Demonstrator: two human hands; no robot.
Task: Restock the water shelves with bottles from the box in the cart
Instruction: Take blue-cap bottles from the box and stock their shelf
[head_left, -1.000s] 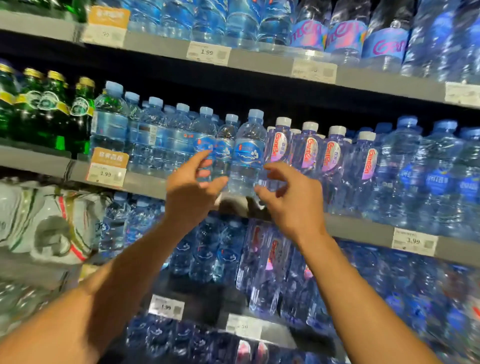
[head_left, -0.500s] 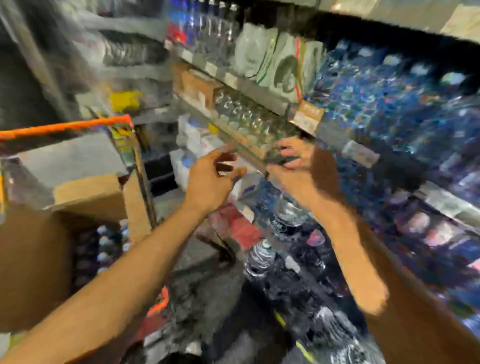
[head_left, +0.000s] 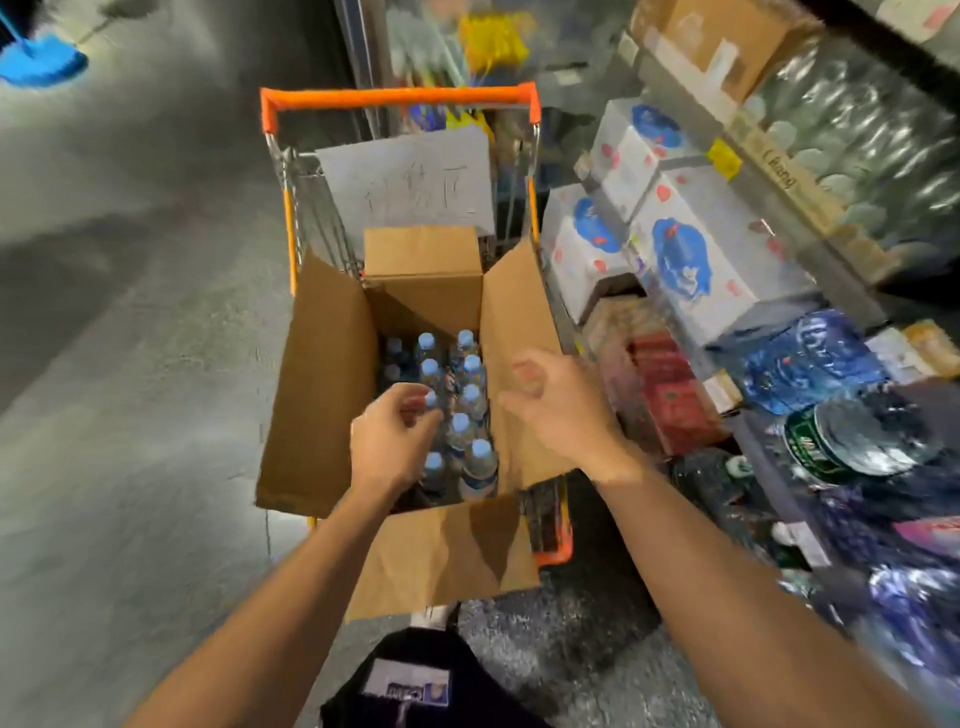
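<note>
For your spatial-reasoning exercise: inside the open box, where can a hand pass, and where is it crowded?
Free: the dark gap along the cardboard box's left wall, beside the bottles. Crowded: the right side, caps packed together, left hand above them.

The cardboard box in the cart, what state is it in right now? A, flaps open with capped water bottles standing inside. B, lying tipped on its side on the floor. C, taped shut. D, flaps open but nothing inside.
A: the cardboard box sits in the cart with its flaps spread, and bottles with pale blue caps stand upright inside.
</note>
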